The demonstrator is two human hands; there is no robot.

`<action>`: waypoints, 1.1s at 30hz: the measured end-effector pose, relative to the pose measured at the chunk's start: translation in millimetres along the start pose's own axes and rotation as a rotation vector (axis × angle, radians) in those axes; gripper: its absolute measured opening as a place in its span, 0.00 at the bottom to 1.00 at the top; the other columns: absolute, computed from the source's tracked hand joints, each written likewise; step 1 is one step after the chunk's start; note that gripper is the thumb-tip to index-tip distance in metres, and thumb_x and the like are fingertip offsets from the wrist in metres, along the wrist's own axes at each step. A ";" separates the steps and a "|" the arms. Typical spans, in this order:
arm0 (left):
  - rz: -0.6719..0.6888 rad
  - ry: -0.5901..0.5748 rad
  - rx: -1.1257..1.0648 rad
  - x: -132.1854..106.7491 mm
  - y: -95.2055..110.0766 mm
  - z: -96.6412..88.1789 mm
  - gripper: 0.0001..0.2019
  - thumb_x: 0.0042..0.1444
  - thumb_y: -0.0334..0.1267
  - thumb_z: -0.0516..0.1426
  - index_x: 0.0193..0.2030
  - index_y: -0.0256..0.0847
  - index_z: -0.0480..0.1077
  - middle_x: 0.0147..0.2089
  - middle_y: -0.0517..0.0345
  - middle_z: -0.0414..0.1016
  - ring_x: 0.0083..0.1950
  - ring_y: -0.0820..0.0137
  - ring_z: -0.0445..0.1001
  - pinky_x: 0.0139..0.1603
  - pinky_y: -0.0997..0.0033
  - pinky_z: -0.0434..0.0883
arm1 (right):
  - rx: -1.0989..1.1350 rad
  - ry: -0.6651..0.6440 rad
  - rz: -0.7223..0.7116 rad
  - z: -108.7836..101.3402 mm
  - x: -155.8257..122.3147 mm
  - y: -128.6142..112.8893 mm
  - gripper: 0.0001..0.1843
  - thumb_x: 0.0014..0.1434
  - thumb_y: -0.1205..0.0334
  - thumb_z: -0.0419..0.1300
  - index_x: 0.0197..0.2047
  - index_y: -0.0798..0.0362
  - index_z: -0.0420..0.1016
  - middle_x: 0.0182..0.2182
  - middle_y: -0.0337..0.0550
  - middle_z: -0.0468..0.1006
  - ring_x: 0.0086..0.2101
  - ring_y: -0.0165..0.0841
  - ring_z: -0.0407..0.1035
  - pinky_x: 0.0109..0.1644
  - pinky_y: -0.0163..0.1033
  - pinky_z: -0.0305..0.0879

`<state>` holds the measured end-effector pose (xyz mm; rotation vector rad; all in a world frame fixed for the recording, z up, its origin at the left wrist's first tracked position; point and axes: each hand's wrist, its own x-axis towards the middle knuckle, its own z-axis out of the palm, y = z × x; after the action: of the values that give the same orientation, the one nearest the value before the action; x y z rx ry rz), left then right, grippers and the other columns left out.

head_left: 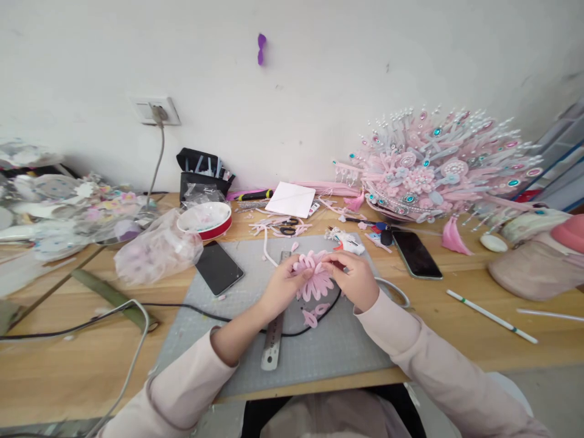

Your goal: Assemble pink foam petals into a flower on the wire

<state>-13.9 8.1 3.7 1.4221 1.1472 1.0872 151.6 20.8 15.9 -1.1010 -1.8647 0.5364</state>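
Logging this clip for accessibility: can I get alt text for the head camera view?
The person's left hand and right hand, in pale pink sleeves, hold a pink looped-petal craft flower over a grey cutting mat on a wooden table. A steel ruler and a black cable lie beneath them; a large pink beaded headdress stands at the back right.

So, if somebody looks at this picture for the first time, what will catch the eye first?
First the big pink beaded headdress, fanning out at the back right of the wooden table by the wall. Next, in the middle, the left hand and right hand hold a pink petal flower together over the grey cutting mat.
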 end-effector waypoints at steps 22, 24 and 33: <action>-0.097 0.037 -0.235 2.4 6.3 1.5 0.14 0.43 0.42 0.62 0.35 0.36 0.69 0.32 0.57 0.74 0.33 0.71 0.70 0.36 0.72 0.66 | -0.163 0.209 -0.218 6.6 -2.2 4.3 0.10 0.59 0.65 0.51 0.43 0.54 0.69 0.34 0.45 0.75 0.33 0.33 0.69 0.38 0.39 0.67; -0.089 0.091 -0.268 6.0 6.4 -3.0 0.15 0.43 0.41 0.62 0.36 0.36 0.70 0.35 0.56 0.75 0.34 0.70 0.71 0.38 0.71 0.66 | -0.234 0.274 -0.190 2.1 2.9 10.3 0.13 0.60 0.68 0.48 0.46 0.55 0.67 0.38 0.48 0.75 0.38 0.35 0.68 0.44 0.42 0.65; -0.030 0.256 -0.484 19.4 2.0 -19.5 0.15 0.41 0.37 0.63 0.37 0.35 0.70 0.37 0.54 0.76 0.37 0.68 0.74 0.40 0.70 0.68 | -0.678 -0.405 -0.045 8.7 34.5 36.0 0.11 0.57 0.70 0.54 0.41 0.57 0.75 0.39 0.50 0.76 0.43 0.39 0.66 0.47 0.43 0.59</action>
<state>-29.7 30.0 9.5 0.9044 0.9858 1.4400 153.7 69.4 1.8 -1.4501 -2.5203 0.0849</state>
